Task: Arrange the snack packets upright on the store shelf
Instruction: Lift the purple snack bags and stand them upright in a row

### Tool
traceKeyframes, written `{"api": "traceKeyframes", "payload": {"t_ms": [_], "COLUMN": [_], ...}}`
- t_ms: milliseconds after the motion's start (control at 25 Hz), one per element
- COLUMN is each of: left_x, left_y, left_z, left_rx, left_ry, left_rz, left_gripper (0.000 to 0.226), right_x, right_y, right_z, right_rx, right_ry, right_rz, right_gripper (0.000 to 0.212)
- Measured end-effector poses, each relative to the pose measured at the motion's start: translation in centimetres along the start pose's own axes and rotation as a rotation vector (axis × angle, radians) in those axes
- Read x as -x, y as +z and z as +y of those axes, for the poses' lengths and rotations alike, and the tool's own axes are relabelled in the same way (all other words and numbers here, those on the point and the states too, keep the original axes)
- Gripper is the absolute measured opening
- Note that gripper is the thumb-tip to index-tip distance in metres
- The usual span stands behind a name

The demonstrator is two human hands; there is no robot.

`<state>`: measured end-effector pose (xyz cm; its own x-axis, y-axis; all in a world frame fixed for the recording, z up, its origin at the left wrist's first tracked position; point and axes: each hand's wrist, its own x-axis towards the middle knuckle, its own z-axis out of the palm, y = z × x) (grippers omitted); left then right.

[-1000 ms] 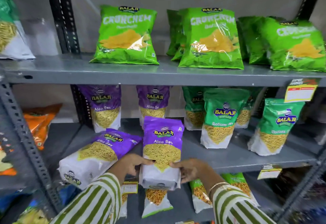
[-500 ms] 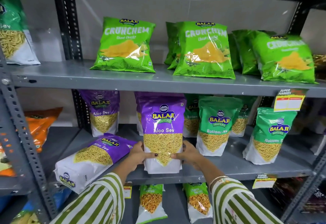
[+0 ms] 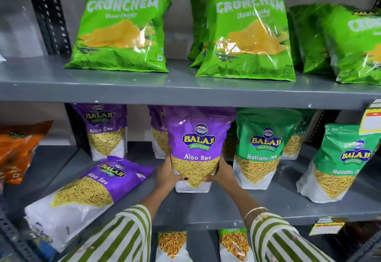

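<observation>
Head view | both hands point(image 3: 196, 176) clamp upright Aloo Sev packet point(image 3: 194, 148) | base seemingly seated on shelf point(image 3: 206, 206) | risk: topples forward on release

Upright Aloo Sev packet point(image 3: 193, 148) on middle shelf point(image 3: 216, 206); fallen packet point(image 3: 86, 191) left, Ratlami Sev packet point(image 3: 259, 150) right.

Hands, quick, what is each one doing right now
Left hand: closed on the upright Aloo Sev packet, gripping its left side.
Right hand: closed on the same packet, gripping its right side.
</observation>
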<state>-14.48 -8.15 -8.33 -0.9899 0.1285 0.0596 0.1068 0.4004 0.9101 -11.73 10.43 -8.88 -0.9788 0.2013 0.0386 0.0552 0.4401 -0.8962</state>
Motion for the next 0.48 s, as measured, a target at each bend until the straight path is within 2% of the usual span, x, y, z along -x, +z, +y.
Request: {"api": "traceKeyframes", "payload": {"t_ms": [80, 240, 360, 400, 480], "left_x": [-0.4, -0.6, -0.4, -0.1, 0.5], "left_y": [1.4, 2.5, 1.8, 1.2, -0.9], "left_z": [-0.5, -1.1, -0.8, -0.7, -0.8], "left_rx": [0.035, 0.054, -0.054, -0.111, -0.197], "left_ry": [0.008, -0.003, -0.036, -0.043, -0.05], "left_rz": [0.027, 0.041, -0.012, -0.025, -0.023], "left_gripper": [0.083, 0.084, 0.085, 0.087, 0.087], "right_x": [-0.7, -0.6, -0.7, -0.8, -1.0], "right_y": [-0.2, -0.4, -0.6, -0.7, -1.2], "right_z": [0.8, 1.6, 1.2, 0.9, -0.1], "right_rx": [0.051, 0.052, 0.134, 0.212, 0.346], "right_ry": [0.006, 0.016, 0.043, 0.079, 0.237], "right_rz": [0.007, -0.009, -0.069, -0.117, -0.229], "right_gripper": [0.097, 0.094, 0.089, 0.082, 0.041]}}
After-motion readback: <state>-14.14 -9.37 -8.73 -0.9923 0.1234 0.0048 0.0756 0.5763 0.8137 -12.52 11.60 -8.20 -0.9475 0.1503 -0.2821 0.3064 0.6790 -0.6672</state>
